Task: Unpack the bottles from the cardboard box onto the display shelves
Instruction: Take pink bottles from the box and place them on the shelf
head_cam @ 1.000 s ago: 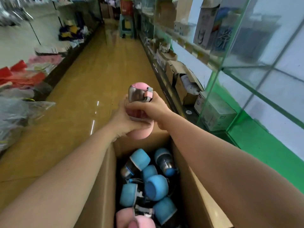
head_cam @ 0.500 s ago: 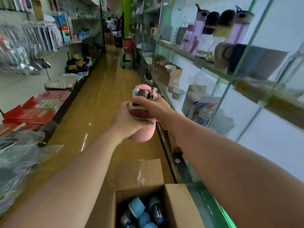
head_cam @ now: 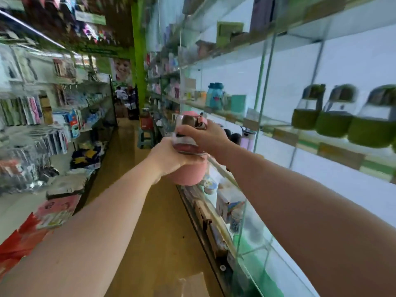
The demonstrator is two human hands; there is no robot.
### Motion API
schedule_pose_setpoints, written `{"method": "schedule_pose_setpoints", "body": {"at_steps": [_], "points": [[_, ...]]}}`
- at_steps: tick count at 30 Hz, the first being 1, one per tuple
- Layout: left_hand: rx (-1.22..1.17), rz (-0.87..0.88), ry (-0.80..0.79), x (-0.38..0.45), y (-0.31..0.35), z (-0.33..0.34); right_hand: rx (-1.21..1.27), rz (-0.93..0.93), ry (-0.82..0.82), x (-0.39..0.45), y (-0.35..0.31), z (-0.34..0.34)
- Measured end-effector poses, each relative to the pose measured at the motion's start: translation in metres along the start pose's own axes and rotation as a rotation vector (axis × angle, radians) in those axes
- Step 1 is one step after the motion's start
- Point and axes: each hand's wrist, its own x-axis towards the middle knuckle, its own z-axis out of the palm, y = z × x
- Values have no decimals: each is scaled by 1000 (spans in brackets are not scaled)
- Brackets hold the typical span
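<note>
Gripping a pink bottle (head_cam: 188,161), both hands; no writing legible.

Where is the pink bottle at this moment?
In the head view the pink bottle is mid-frame, held up over the aisle by the left hand and right hand, left of the glass shelves.

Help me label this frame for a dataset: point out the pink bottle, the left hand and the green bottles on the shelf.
pink bottle (head_cam: 188,175): head view, on its pink lower body.
left hand (head_cam: 169,159): head view, back of the hand.
green bottles (head_cam: 333,123): head view, middle bottle's green sleeve.
</note>
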Motion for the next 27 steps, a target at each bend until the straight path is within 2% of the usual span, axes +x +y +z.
{"method": "schedule_pose_setpoints", "body": {"at_steps": [5, 10, 27], "points": [[-40, 111, -96, 2, 59, -6, -55, -38, 153, -20, -38, -46], [-79, 186, -221, 10, 105, 24, -132, 24, 340, -42, -46, -99], [-368, 331, -737, -3, 279, 245, -470, 339, 879, -166, -3, -327]]}}
